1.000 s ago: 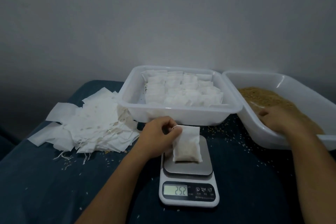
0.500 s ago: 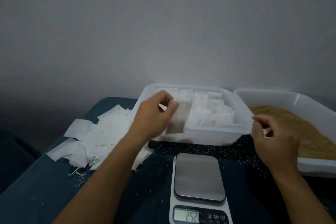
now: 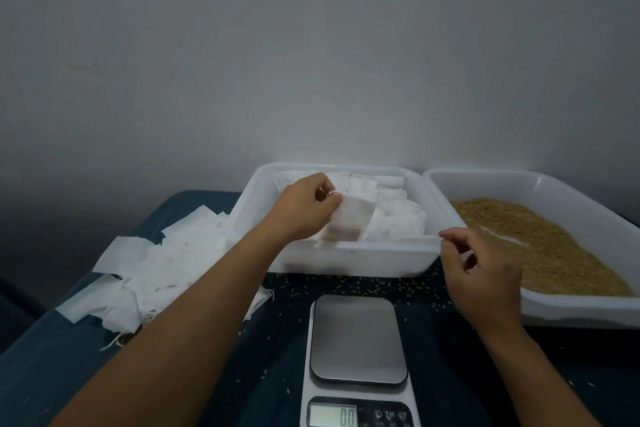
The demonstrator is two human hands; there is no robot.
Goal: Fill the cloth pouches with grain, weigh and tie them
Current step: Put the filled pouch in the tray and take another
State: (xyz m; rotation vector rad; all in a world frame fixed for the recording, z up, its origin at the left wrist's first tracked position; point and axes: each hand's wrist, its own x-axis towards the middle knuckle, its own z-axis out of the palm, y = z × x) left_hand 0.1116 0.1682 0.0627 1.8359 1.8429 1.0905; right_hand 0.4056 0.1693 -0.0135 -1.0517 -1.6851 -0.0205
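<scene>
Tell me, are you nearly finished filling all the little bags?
Not nearly. Done: a tub already holds many filled pouches. In hand: the left hand holds one filled pouch over that tub; the scale is bare and reads zero. The right hand holds nothing I can see. Left: a big pile of empty pouches and plenty of grain.

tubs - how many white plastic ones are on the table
2. One tub sits behind the scale, holding filled pouches. The other tub stands just right of it, holding grain. None seem hidden.
</scene>
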